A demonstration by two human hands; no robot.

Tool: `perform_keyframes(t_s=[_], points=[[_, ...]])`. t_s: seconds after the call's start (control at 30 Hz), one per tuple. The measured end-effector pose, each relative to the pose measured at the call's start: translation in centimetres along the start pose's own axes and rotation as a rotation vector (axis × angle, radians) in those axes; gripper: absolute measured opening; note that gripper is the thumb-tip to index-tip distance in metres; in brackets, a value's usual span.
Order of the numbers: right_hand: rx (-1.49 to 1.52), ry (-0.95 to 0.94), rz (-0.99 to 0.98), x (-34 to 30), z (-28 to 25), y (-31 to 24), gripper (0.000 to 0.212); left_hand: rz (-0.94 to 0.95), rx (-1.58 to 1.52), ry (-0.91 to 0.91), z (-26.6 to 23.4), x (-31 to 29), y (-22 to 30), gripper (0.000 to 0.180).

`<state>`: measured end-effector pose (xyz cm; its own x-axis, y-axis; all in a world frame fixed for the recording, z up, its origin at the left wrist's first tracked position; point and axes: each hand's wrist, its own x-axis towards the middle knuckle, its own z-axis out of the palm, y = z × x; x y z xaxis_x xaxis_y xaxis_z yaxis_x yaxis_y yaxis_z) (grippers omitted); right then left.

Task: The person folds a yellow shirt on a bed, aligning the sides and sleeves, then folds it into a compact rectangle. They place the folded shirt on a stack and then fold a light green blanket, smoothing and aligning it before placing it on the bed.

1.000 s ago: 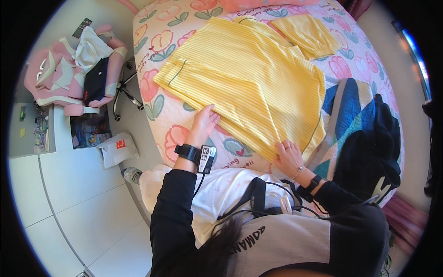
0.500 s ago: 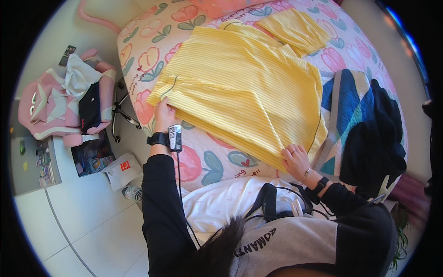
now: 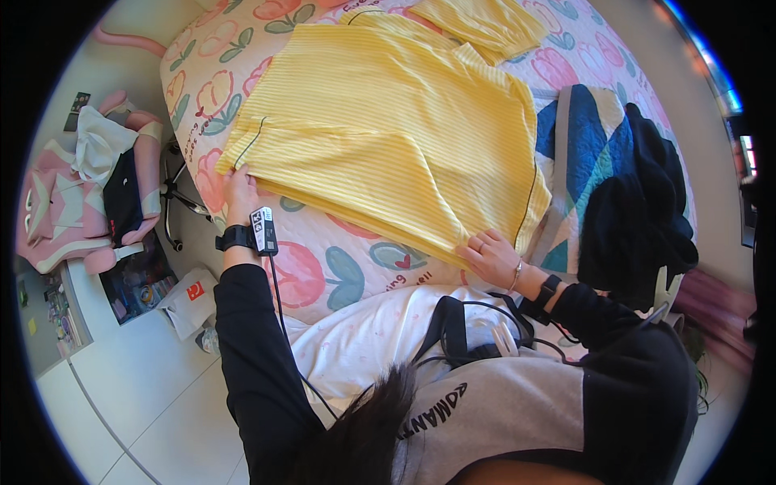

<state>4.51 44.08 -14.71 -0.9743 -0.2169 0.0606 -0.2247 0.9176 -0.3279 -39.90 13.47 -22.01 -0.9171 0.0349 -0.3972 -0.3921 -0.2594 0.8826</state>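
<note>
A yellow striped pajama garment with thin dark piping lies spread over the flowered bedspread, its near edge showing stacked layers. My left hand is closed on the garment's near left corner, beside a piped hem. Farther right, my right hand has its fingers closed on the near edge, close to the right piped hem. Some cloth under both sets of fingers is hidden. Beyond the garment lies a second yellow piece of clothing, bunched and partly out of view.
To the right are a blue, white and teal quilted cloth and a black piece of clothing. A pink and white chair with clothes on it stands at the left, near a white bag. A cable hangs along my left arm.
The whole view has shifted, so the bed and garment sit farther left and higher in the picture. Both hands keep hold of the same edge, and the cloth looks nearly the same.
</note>
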Motion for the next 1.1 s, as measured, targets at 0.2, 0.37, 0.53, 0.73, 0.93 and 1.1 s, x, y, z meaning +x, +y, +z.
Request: perform_keyframes(t_s=[0.2,0.37,0.53,0.73,0.93,1.1], points=[[0.02,0.013,0.008,0.1,0.4,-0.1,0.022,-0.02,-0.012,-0.019,0.2,-0.5,0.3,0.037],[0.055,0.006,-0.022,0.2,0.1,0.2,0.026,0.037,-0.01,-0.037,-0.5,0.0,-0.5,0.041],[0.184,-0.025,0.004,0.2,-1.3,-0.1,0.036,0.236,0.229,0.022,-0.1,0.2,0.2,0.042],[0.083,0.143,-0.047,5.8,-0.9,-0.8,0.053,1.027,1.119,-0.12,9.1,-9.5,-3.6,0.061],[-0.015,0.208,0.091,12.5,2.0,-1.2,0.066,1.05,1.411,-0.713,14.1,-19.5,-8.2,0.057],[-0.095,-0.046,0.347,12.0,3.0,-0.7,0.078,1.021,1.502,-0.62,12.5,-17.7,-7.5,0.059]])
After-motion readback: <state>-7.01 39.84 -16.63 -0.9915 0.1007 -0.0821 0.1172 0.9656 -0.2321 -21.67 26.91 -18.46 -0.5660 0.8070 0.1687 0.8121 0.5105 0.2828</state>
